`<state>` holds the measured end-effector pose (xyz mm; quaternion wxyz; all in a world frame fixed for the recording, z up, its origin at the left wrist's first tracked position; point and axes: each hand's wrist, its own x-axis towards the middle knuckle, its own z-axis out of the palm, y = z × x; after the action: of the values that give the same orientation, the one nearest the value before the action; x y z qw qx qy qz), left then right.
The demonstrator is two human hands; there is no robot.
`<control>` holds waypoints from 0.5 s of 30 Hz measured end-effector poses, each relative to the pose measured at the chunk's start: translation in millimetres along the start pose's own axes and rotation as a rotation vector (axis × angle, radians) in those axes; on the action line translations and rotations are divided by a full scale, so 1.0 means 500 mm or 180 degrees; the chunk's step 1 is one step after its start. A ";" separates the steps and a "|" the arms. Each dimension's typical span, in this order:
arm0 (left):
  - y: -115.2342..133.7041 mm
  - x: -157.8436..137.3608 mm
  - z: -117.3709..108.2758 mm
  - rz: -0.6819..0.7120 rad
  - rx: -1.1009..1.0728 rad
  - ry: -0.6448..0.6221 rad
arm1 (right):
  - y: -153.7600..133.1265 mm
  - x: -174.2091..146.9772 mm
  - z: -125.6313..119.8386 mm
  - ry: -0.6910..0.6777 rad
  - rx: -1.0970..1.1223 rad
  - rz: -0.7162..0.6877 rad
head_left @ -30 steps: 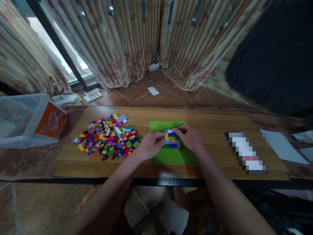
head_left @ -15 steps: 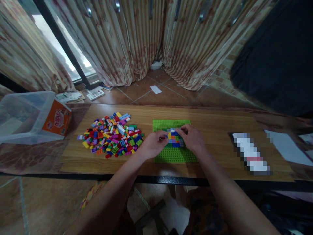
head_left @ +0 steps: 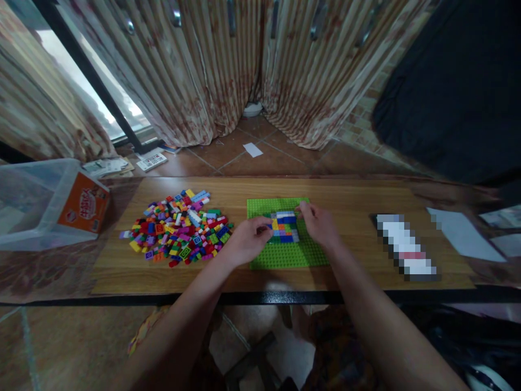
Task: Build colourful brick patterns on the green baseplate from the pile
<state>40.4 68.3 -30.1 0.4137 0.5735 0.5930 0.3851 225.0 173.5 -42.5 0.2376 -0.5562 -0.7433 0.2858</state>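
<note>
A green studded baseplate (head_left: 285, 260) lies on the wooden board, bearing a low patch of coloured bricks (head_left: 287, 228) in blue, yellow, orange, green, white and grey. My left hand (head_left: 250, 239) is at the patch's left side, thumb and fingers pinched together. A bit of blue shows at those fingertips, but whether it is a held brick or part of the patch is unclear. Beside the patch's upper right corner is my right hand (head_left: 319, 222), its fingers bent and slightly apart, with no brick visible in them.
A heap of loose toy bricks (head_left: 183, 228) spreads left of the baseplate. Farther left stands a clear plastic bin (head_left: 36, 190) with an orange label. A pixelated dark-edged item (head_left: 407, 247) and a white sheet (head_left: 468, 233) lie to the right. The board's front edge (head_left: 285, 298) is dark.
My right hand has drawn back from the top of the brick patch to its right side, uncovering more blue and white bricks. My left hand stays at the left side. The view has shifted slightly.
</note>
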 end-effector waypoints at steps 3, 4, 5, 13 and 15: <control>0.006 -0.002 -0.020 0.0017 0.0003 0.0107 | 0.019 0.010 -0.003 0.0129 0.0438 0.0136; 0.007 -0.002 -0.032 0.0033 -0.0004 0.0170 | 0.022 0.012 -0.004 0.0162 0.0525 0.0164; 0.008 -0.002 -0.046 0.0051 0.0004 0.0256 | 0.022 0.013 -0.005 0.0189 0.0602 0.0180; 0.003 -0.024 -0.190 -0.0215 0.1549 0.1271 | -0.017 0.001 -0.020 0.0473 0.0703 0.0101; 0.000 -0.035 -0.214 -0.0436 0.2031 0.1353 | -0.023 -0.001 -0.019 0.0490 0.0669 0.0054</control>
<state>-59.1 52.8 9.5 0.1072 0.5398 0.7925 0.2629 223.5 172.1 -27.6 0.3486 -0.5548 -0.6840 0.3206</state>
